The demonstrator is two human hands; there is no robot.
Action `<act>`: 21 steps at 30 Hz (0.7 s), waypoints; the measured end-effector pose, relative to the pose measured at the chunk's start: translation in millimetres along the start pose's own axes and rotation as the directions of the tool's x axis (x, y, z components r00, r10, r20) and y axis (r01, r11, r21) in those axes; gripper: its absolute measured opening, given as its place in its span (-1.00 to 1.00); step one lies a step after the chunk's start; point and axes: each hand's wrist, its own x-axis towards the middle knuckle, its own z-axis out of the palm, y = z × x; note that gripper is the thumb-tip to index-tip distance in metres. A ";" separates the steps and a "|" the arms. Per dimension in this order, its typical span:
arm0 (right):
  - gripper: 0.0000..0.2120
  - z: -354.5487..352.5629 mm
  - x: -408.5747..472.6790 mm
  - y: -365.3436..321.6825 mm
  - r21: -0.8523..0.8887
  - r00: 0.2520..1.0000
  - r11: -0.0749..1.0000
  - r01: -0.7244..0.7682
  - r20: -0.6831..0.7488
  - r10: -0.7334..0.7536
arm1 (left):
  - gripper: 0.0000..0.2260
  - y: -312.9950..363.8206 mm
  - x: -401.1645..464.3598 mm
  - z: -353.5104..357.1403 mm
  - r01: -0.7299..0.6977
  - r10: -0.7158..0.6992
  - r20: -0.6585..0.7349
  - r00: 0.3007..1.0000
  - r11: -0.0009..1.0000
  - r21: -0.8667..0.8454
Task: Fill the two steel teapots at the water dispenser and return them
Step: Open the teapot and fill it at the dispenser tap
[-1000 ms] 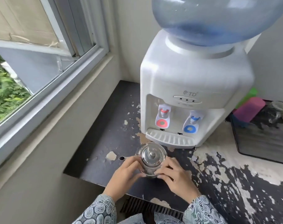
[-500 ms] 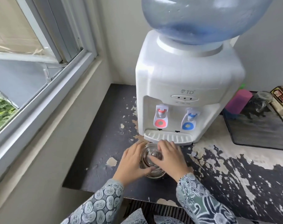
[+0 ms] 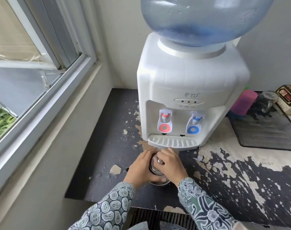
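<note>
One small steel teapot [image 3: 155, 170] stands on the peeling black counter [image 3: 108, 163], just in front of the white water dispenser [image 3: 188, 90]. My left hand [image 3: 139, 168] wraps its left side. My right hand [image 3: 170, 165] lies over the top, fingers pinched on the lid knob [image 3: 159, 161]. The pot's spout tip [image 3: 126, 169] pokes out to the left. Most of the pot is hidden under my hands. The dispenser has a red tap [image 3: 165, 123], a blue tap [image 3: 194, 125] and a drip tray [image 3: 173, 141]. A second teapot is not in view.
A large blue water bottle [image 3: 206, 19] sits on the dispenser. To the right lie a black mesh mat [image 3: 266, 131], a pink container [image 3: 244, 102], a glass jar [image 3: 267, 101] and a box [image 3: 289, 98]. A wall and window frame [image 3: 58, 90] bound the left.
My hands moved from the pot's sides; the right hand now covers the lid and grips its knob. The view has shifted closer and slightly left.
</note>
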 end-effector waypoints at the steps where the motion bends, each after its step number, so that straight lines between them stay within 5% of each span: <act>1: -0.74 0.6 -1.1 0.3 0.014 1.000 1.000 0.011 -0.023 -0.010 | -0.12 0.4 0.6 -0.6 0.019 -0.019 0.007 1.000 1.000 -0.004; 12: -0.73 0.7 -12.4 0.7 0.108 0.965 0.989 0.104 -0.250 -0.074 | -0.13 4.0 -1.0 -3.9 0.077 -0.077 0.004 0.997 0.997 -0.002; 16: -0.66 -7.2 -9.8 -2.2 0.360 0.969 0.931 -0.061 -0.201 0.141 | -0.13 4.6 -2.6 -3.2 0.063 -0.063 0.004 0.998 0.998 0.007; 21: -0.77 -29.8 -17.6 21.4 0.555 0.847 0.785 -0.277 -0.246 0.472 | -0.14 2.6 -4.1 -1.6 0.050 -0.050 0.008 0.999 0.999 0.007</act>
